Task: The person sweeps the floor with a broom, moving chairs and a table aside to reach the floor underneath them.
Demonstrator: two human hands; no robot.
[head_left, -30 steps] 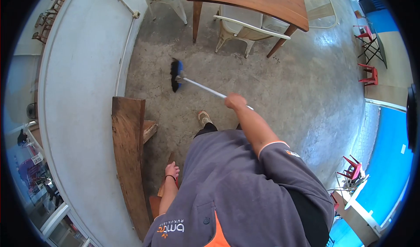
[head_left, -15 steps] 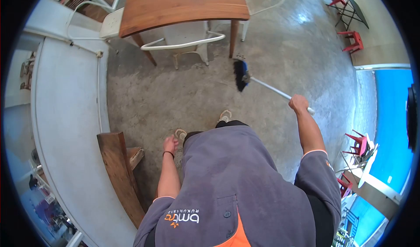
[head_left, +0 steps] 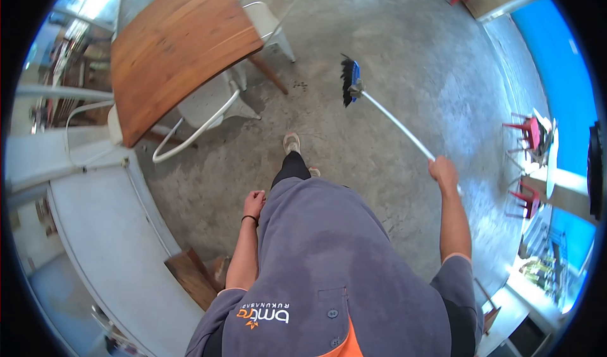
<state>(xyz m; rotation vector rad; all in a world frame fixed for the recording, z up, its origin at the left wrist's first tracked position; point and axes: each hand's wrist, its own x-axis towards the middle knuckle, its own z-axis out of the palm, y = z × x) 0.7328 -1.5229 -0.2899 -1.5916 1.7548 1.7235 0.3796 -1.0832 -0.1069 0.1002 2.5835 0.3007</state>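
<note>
My right hand (head_left: 444, 172) is wrapped round the white handle of a broom (head_left: 397, 123), near its upper end. The broom's blue head with black bristles (head_left: 347, 82) is out ahead of me at the concrete floor, its bristles facing left. Beside my left thigh hangs my left hand (head_left: 255, 202), its fingers loosely curled and nothing visible in them. A dark band circles that wrist. Some dark specks (head_left: 300, 86) lie on the floor between the broom head and a table leg.
A wooden table (head_left: 183, 47) with white metal chairs (head_left: 212, 104) around it stands ahead to the left. A white ledge (head_left: 120, 230) and a wooden beam (head_left: 193, 278) run along my left. Red stools (head_left: 530, 129) and a blue wall (head_left: 563, 98) are at the right.
I have stepped forward and my view has turned right. The table now sits further left and the beam further back. The broom head is now right of the table, away from its leg.
</note>
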